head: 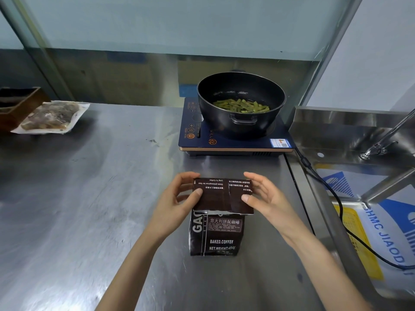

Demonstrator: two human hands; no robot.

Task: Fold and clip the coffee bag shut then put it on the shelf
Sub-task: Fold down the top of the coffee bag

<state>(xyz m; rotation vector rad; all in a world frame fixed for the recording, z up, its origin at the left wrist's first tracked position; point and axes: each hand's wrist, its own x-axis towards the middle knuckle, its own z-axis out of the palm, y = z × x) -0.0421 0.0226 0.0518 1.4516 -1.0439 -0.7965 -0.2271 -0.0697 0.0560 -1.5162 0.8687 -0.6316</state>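
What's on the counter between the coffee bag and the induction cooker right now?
Nothing: in the head view, only bare steel counter separates the coffee bag from the induction cooker. No clip shows there.

Soft overhead light, counter glare, edges warped

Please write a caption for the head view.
Both hands fold the coffee bag top down on a steel counter.
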